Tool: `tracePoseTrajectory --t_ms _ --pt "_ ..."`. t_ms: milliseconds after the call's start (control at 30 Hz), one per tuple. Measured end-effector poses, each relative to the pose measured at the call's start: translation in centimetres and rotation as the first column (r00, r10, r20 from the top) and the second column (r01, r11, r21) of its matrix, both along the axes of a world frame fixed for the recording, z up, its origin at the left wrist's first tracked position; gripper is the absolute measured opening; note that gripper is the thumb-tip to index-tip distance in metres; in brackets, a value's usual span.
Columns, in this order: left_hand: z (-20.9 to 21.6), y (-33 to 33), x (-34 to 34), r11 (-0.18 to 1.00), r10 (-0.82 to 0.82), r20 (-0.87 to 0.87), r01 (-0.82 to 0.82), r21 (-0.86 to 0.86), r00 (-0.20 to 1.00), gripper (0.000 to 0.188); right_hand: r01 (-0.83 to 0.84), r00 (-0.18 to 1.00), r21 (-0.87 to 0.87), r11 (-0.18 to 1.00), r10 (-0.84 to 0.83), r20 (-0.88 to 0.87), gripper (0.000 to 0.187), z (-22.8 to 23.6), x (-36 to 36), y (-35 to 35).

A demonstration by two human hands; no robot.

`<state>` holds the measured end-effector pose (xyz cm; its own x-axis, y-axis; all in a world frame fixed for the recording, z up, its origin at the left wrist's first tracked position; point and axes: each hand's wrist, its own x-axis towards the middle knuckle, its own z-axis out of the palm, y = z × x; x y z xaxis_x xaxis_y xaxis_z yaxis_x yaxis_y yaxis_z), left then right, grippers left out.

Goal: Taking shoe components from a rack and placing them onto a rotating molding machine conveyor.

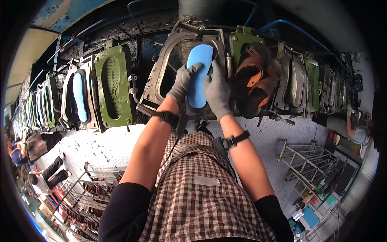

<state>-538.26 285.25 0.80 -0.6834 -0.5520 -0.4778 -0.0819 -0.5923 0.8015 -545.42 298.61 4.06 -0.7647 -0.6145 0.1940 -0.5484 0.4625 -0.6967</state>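
Note:
A light-blue insole (197, 90) lies lengthwise between my gloved hands, over a metal shoe mould (167, 54) on the bench in front of me. My left hand (181, 84) is closed on its left edge, thumb across the top face. From the other side my right hand (217, 90) grips the right edge, with the thumb up along it. The fingertips under the insole are hidden. Just right of my right hand, brown leather shoes (256, 76) with orange insides sit against a green mould plate (240, 40).
Left stands an open green mould plate (114, 86), beside a mould holding another blue insole (80, 97). More moulds curve away both sides. Behind me are a shoe rack (90, 189) at left and a metal frame rack (306, 165) at right. Other people work at both far sides.

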Motion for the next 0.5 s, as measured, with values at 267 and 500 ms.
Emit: tracePoseTrajectory --t_ms 267,500 --pt "0.0 1.6 -0.5 0.978 0.086 0.046 -0.076 -0.194 0.995 0.095 -0.094 0.991 0.306 0.947 0.061 0.117 0.054 2.6 -2.8 0.1" --pt "5.5 8.2 -1.5 0.109 0.175 0.334 0.319 -0.942 0.926 0.085 0.374 0.885 0.019 0.927 -0.351 -0.305 0.072 5.9 -5.7 14.3"
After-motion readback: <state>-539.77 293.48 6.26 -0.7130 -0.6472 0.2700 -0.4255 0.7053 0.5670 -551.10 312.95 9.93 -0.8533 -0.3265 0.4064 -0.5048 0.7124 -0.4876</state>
